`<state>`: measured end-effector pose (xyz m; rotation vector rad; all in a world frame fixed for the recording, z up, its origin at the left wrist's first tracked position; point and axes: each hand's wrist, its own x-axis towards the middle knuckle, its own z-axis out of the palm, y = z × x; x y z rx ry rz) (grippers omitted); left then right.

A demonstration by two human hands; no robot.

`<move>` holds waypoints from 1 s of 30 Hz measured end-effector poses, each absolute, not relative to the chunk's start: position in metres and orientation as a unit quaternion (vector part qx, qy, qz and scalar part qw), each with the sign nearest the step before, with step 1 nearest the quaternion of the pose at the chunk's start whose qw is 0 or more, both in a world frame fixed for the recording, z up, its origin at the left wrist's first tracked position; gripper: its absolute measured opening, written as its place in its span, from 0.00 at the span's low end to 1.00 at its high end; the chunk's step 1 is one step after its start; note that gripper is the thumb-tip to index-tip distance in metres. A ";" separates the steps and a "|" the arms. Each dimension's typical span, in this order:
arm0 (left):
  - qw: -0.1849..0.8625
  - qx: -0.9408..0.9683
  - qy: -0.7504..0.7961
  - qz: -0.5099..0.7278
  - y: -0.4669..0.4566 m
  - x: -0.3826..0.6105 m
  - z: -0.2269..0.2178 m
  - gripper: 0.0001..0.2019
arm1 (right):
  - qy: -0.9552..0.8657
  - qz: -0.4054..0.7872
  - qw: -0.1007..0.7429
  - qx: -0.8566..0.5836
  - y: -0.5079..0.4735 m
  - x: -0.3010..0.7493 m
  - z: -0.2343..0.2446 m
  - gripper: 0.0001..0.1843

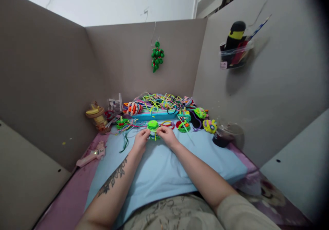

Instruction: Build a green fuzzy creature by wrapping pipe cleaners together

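Note:
Over the middle of the blue cloth (164, 165), a small bright green piece (153, 124) is between my two hands. It looks twisted from fuzzy pipe cleaners, with a yellow-green strand across its lower part. My left hand (142, 139) is closed in a pinch at its left edge. My right hand (167, 136) pinches its right edge, thumb and forefinger together. Both sets of fingertips hide part of the piece. A dark green pipe cleaner (125, 142) lies left of my left hand. Beyond the hands, a red-and-green coiled piece (183, 126) rests on the cloth.
A blue tray (154, 116) heaped with colourful pipe cleaners (156, 101) stands at the back. A pink glue gun (92, 155) lies left, near a tan ornament (99, 117). At right stand a dark cup (221, 137) and a yellow coiled piece (210, 126). Grey panels surround the table.

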<state>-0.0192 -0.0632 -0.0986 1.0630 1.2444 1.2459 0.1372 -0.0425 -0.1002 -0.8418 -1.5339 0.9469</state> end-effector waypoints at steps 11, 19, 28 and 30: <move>0.535 0.464 0.479 0.518 -0.071 -0.019 -0.092 0.22 | -0.624 0.332 0.581 -0.402 -0.031 0.141 -0.112 0.09; 0.439 0.528 0.517 0.511 -0.072 -0.018 -0.097 0.20 | -0.635 0.326 0.579 -0.395 -0.026 0.141 -0.118 0.08; 0.322 0.659 0.468 0.493 -0.075 -0.036 -0.091 0.37 | -0.687 0.329 0.546 -0.348 -0.033 0.150 -0.114 0.06; 0.336 0.688 0.442 0.467 -0.073 -0.039 -0.092 0.37 | -0.704 0.330 0.535 -0.331 -0.036 0.150 -0.112 0.05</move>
